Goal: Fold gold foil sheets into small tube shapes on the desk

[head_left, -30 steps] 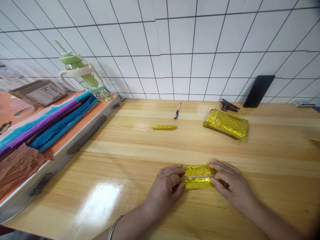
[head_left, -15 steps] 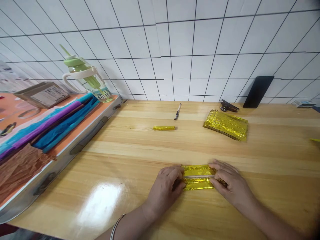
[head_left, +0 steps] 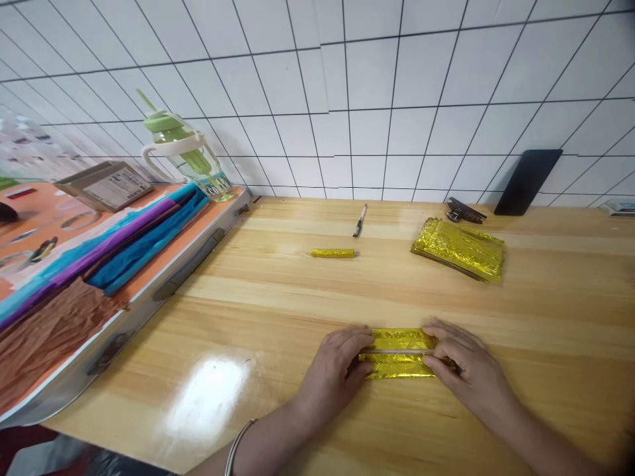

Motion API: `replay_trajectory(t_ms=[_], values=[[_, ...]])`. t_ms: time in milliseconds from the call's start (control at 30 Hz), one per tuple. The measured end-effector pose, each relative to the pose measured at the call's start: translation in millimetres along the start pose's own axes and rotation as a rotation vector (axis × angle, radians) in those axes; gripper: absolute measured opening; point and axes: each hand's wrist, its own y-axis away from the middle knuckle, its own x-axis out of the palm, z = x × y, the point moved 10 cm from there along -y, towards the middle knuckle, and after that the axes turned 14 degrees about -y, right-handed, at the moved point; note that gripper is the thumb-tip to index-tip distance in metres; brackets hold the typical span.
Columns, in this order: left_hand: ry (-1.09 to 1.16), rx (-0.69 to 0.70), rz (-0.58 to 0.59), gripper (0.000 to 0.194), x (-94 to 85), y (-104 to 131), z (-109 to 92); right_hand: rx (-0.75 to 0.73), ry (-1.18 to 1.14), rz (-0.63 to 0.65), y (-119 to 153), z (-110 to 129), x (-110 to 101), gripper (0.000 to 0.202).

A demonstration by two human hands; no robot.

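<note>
A shiny gold foil sheet [head_left: 403, 367] lies on the wooden table, its long sides running across in front of me. Along its middle runs a narrow pale strip; whether this is a stick or the sheet's underside I cannot tell. My left hand [head_left: 342, 363] grips the sheet's left end with curled fingers. At the opposite end, my right hand [head_left: 464, 360] pinches the foil between thumb and fingers. Beyond the hands rests a thin gold foil roll [head_left: 333, 253]. A stack of gold foil sheets [head_left: 459, 250] sits at the back right.
A pen [head_left: 360, 220], a black claw clip [head_left: 466, 211] and a dark phone-like slab [head_left: 528, 182] are near the tiled wall. On the left, an orange-topped case [head_left: 141, 277] carries coloured crepe paper [head_left: 149, 244], a cardboard box [head_left: 106, 186] and a green-lidded bottle [head_left: 186, 155].
The whole view has shifted slightly, so everything appears a little further right. Both hands keep hold of the gold foil sheet, with little visible movement over the table.
</note>
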Motion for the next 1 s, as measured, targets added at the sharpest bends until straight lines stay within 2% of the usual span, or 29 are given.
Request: replay_trajectory(t_ms=[433,633,800,1000], values=[[-0.054,0.094,-0.022,0.023,-3.7,-1,-13,0.006,-0.031,-0.025,0,-2,0,0.015],[-0.141,0.164,-0.044,0.029,-0.7,1,-16,0.056,-0.056,-0.061,1,-6,-4,0.01],[-0.184,0.215,-0.072,0.028,0.4,2,-19,0.005,-0.067,-0.104,-1,-2,-11,0.026],[-0.181,0.201,-0.051,0.03,2.5,2,-17,-0.004,-0.069,-0.048,-3,-4,-7,0.021]])
